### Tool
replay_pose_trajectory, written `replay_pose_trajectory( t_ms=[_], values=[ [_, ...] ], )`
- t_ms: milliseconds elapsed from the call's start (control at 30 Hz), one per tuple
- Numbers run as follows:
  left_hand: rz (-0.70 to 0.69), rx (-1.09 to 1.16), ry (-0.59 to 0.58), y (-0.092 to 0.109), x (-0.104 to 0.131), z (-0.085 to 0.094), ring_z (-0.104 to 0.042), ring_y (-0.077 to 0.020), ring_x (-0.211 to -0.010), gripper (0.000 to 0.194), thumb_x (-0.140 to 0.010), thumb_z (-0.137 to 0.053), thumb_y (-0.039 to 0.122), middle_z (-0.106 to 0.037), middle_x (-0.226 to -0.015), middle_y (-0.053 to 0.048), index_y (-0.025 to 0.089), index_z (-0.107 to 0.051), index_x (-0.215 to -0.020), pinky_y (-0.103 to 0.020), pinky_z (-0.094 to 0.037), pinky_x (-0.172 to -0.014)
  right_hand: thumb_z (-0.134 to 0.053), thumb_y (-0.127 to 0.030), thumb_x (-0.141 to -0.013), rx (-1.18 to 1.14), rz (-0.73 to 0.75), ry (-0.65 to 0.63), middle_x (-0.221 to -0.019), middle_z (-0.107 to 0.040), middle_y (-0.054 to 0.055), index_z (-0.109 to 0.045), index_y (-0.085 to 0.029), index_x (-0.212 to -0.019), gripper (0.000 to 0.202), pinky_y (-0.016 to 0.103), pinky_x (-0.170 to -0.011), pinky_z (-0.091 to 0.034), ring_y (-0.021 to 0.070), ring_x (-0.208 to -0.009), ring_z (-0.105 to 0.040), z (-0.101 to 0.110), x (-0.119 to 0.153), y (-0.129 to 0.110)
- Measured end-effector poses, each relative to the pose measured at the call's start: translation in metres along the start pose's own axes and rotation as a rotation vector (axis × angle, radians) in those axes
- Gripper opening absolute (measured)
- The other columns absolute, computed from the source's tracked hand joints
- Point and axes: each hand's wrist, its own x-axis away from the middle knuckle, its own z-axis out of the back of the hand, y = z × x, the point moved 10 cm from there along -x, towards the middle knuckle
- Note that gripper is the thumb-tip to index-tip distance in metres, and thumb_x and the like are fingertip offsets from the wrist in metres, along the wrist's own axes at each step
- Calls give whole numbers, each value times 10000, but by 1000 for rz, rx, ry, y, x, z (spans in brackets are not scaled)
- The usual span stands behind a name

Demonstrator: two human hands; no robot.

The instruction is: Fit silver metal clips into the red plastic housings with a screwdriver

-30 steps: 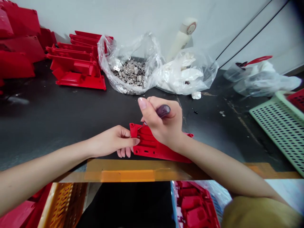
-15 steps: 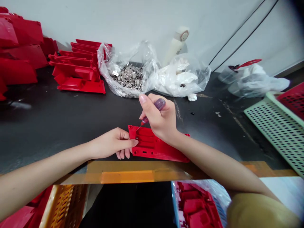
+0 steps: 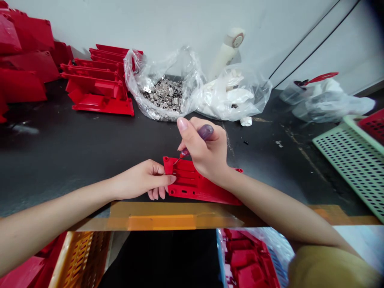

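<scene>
A red plastic panel (image 3: 207,191) with ribs and small slots lies near the table's front edge. My left hand (image 3: 153,180) grips its left end, thumb on top and fingers at the side and below. Wrapped round the purple handle of a screwdriver (image 3: 205,132) is my right hand (image 3: 207,150), above the panel. The thin metal shaft slants down to the left, its tip at the panel's upper left part near a small metal piece (image 3: 174,173). Whether the tip touches that piece I cannot tell.
Red panels (image 3: 99,88) stand at the back left. Behind the hands are a plastic bag of metal clips (image 3: 168,94), a bag with white items (image 3: 237,94) and a pale bottle (image 3: 225,54). A green basket (image 3: 348,156) sits at the right; bins with red parts (image 3: 249,260) are below the edge.
The view has shifted slightly. Both hands keep their holds on the panel and the screwdriver, with the tip at nearly the same spot.
</scene>
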Motion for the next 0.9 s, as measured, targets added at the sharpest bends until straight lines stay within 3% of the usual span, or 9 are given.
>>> replay_pose_trajectory(
  t_ms=[167,400,900],
  values=[
    [5,5,7,0,0,0,-509,-66,-438,396,-734,-691,476,-603,-515,18,146,-565,-554,-187,-441,-479,-553,-249,-900,20,-21,-9,-455,-423,-56,-401,-177,-461,470,210,-407,-307,40,-421,-412,-2,1,1],
    [7,8,-11,-2,0,-1,-518,-64,-451,387,-751,-681,467,-610,-528,22,146,-569,-566,-182,-443,-489,-548,-285,-909,-117,-53,30,-454,-417,-60,-407,-176,-479,465,171,-422,-373,36,-418,-431,1,-1,11],
    [6,24,-8,-1,0,0,-508,-66,-443,389,-723,-703,474,-608,-522,20,148,-566,-563,-188,-436,-481,-549,-308,-911,-89,-45,21,-462,-414,-59,-384,-184,-490,469,197,-415,-355,46,-418,-435,0,0,11]
  ],
)
